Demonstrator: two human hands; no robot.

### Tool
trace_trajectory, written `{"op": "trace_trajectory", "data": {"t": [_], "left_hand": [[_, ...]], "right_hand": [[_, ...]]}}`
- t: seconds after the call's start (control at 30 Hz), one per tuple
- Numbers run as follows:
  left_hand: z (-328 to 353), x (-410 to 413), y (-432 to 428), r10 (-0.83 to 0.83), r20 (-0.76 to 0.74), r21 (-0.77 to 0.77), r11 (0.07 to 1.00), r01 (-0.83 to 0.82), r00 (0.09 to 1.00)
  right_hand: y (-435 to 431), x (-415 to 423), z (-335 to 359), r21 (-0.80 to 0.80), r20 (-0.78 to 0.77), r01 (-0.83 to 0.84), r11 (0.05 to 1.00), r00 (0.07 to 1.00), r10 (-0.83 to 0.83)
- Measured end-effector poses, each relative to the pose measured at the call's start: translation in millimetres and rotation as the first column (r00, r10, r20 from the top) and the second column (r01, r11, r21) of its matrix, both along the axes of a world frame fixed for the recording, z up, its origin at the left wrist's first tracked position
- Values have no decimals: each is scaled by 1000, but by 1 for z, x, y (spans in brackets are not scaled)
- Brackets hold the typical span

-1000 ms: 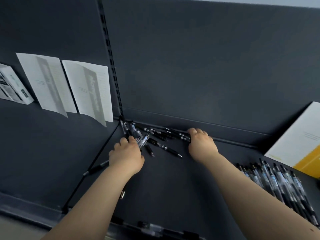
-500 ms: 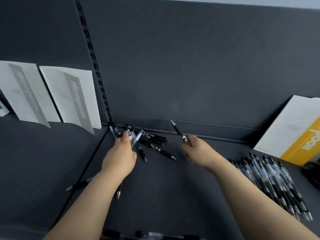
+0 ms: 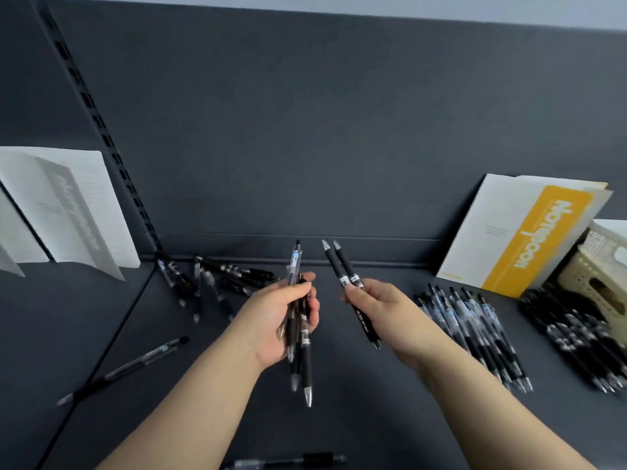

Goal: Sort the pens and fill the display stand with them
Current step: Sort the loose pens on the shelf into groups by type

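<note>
My left hand (image 3: 276,318) grips a bunch of black and clear pens (image 3: 300,351) that stick out above and below my fist. Two black pens (image 3: 342,266) are held in my right hand (image 3: 380,310), their silver tips pointing up. Both hands hover above the dark shelf (image 3: 339,418), close together. Behind them a loose pile of pens (image 3: 217,276) lies against the back wall. A neat row of clear-barrelled pens (image 3: 471,327) lies to the right, and a row of black pens (image 3: 576,337) lies further right.
White notebooks (image 3: 68,205) lean on the left shelf section. A white and yellow notebook (image 3: 522,235) leans at the back right beside a cream basket (image 3: 597,276). Single pens lie at the left (image 3: 125,368) and at the front edge (image 3: 288,461).
Both hands have lifted away from the loose pile and drawn back toward me. My left now holds a bunch of pens, my right holds two black ones. The view has panned right.
</note>
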State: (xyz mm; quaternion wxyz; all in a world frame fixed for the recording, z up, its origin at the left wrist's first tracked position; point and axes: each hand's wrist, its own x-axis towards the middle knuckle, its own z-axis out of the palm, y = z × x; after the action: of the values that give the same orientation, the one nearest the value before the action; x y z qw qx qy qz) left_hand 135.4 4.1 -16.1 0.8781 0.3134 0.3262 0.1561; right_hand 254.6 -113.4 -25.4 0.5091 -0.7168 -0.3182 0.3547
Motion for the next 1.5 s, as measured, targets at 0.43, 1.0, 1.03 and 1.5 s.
{"op": "trace_trajectory", "data": {"t": [0.43,1.0,1.03,1.5], "left_hand": [[14,59,-83,-307,11,-92,947,307,952],[12,127,-180,-327,-28,-29,945,326,945],[13,129,-184,-323,-29,-25,946,322,946],[9,142,-207,-238,-44,-27,971,237,970]], "right_hand": [[-91,43,-1,-11,880,-38,999,473,28],[-230,133,16,-163,839,178,971,543,41],[-235,142,15,-188,848,180,965,526,67],[-248,212,-7,-587,798,294,754,365,480]]}}
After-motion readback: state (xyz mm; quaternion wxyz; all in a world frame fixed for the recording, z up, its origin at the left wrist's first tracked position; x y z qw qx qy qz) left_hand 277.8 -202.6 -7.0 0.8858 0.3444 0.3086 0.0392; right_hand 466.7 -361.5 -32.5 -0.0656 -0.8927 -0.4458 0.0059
